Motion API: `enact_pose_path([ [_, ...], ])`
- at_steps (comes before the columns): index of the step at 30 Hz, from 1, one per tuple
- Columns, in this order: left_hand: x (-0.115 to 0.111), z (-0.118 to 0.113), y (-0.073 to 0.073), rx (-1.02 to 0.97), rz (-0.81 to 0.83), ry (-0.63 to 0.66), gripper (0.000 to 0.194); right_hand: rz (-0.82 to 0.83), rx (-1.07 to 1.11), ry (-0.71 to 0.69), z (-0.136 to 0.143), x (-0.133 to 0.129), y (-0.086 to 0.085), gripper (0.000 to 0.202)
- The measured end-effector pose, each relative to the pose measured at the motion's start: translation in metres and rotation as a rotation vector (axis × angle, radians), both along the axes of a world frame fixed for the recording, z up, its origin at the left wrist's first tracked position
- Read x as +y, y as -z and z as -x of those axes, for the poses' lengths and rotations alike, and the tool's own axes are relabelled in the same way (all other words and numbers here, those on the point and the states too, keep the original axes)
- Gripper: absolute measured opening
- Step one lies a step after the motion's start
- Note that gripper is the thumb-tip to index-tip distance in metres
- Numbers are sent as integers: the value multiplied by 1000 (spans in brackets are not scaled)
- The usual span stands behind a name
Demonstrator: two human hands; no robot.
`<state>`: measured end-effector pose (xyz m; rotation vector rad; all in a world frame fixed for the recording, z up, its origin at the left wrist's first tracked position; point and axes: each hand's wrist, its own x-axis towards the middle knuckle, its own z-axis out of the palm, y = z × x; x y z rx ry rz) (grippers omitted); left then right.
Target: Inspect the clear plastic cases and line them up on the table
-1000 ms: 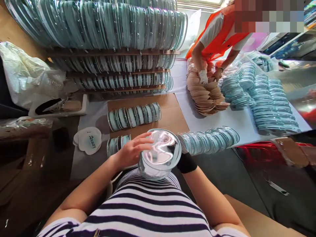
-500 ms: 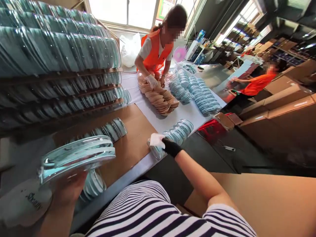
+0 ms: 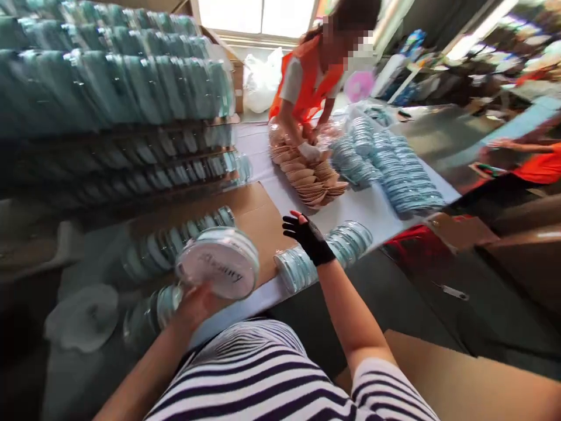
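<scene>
Since the earlier frame my left hand has turned the round clear case so its white printed face now looks up at me, where before I saw it edge-on; the hand grips it from below, over the near edge of the worktop. Half a second ago my right hand, in its black fingerless glove, pressed something white onto the row of cases at the near edge; now it has lifted off, fingers spread and holding nothing, just above that row. I judge this case is finished and in hand. Across the worktop, a person in an orange vest bends over tan pads.
</scene>
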<state>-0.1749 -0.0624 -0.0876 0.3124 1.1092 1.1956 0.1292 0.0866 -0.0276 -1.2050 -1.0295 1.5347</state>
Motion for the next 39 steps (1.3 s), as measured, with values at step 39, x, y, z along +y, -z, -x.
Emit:
enact_pose_path([
  [39, -81, 134, 112, 1488, 3, 175, 38, 3, -815, -678, 273, -130, 172, 73],
])
